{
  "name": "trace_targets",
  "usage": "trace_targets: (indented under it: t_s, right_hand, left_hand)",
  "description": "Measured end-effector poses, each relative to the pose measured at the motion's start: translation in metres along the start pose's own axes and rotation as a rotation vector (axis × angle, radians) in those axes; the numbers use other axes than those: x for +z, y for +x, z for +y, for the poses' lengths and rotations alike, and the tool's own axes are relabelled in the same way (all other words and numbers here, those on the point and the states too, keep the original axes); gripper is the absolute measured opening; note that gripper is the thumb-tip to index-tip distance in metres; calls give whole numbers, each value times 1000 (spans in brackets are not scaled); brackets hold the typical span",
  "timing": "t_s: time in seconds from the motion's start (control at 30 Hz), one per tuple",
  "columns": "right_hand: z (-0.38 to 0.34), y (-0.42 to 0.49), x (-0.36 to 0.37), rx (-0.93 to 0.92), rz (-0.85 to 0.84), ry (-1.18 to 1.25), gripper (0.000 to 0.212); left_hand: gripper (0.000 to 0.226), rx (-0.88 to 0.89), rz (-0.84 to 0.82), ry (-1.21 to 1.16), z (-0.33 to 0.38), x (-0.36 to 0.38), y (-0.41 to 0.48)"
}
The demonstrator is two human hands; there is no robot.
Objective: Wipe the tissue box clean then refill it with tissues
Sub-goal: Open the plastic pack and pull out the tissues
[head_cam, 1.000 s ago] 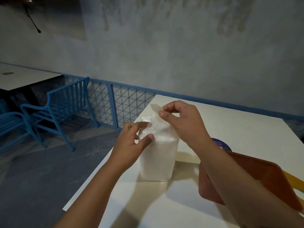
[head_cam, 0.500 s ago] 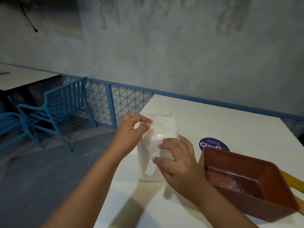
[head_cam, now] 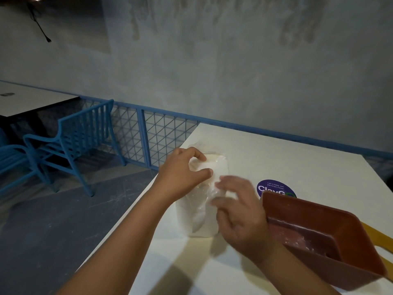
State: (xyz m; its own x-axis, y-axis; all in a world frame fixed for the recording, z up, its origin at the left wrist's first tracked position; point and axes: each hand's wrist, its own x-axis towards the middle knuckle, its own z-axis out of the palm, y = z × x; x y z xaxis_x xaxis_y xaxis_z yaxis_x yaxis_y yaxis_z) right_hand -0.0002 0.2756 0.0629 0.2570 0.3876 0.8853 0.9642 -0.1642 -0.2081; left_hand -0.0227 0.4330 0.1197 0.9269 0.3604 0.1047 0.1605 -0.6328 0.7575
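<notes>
Fingers (head_cam: 198,155) of the left hand (head_cam: 180,173): index and thumb curled toward each other with a narrow gap, pinching the crinkled top of the clear wrap on a white, soft-sided, block-shaped tissue pack (head_cam: 196,219). The other fingers are tucked behind.

Right hand (head_cam: 239,216), lower centre of the frame: motion-blurred. Its fingers are loosely spread and only slightly bent, with the tips lying on the wrap on the right-hand face of the pack. No closed grasp shows.

The pack stands upright at centre frame, near the left edge of a matte white rectangular table (head_cam: 276,154). The film is glossy and wrinkled, with a loose flap hanging down the front.

Lower right: a reddish-brown rectangular plastic tissue box (head_cam: 323,222), open side up and tilted, with smooth walls and pale dusty smears on the inner floor. It sits just beside the right hand, apart from the pack. A yellow flat piece (head_cam: 380,238) shows behind it; I cannot tell what it is.

A round purple sticker (head_cam: 274,186) with white lettering lies flat on the table, partly covered by the box rim.

Left of frame: a blue slatted metal chair (head_cam: 70,137) and a blue lattice railing (head_cam: 159,135). Behind them is a rough grey plastered wall (head_cam: 212,71).
</notes>
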Motion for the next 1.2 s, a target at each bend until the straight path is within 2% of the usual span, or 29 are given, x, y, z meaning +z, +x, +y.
trace_targets:
  t_s: [0.1,0.17,0.23,0.3,0.4,0.6,0.77,0.9,1.0,1.2]
  right_hand:
    - [3,23,-9,258,130,10,18]
    - [9,41,-13,401,4,-56,17]
    - [14,57,-15,515,-237,-64,18]
    - [16,65,-16,546,-404,-65,24]
    - [12,72,-13,549,-534,-52,32]
    - [9,73,-7,470,-673,-14,31]
    - [9,73,-10,498,-559,93,11]
    - [6,72,-25,520,-421,272,30]
    - [5,70,-36,615,-381,367,28]
    - [5,61,-58,635,-333,309,37]
  left_hand:
    - [19,40,62,5,-1,3,-6]
    - [15,68,101,-21,-2,5,-9]
    - [15,56,124,-124,-3,6,-12]
    - [17,25,144,-233,-4,6,-14]
    - [18,17,182,-282,-4,5,-16]
    - [15,11,210,-141,2,-6,-21]
    - [20,22,205,142,8,-21,-26]
    - [38,78,157,326,9,-27,-28]
    - [51,46,89,394,15,-29,-32]
    - [61,58,73,346,28,-34,-46]
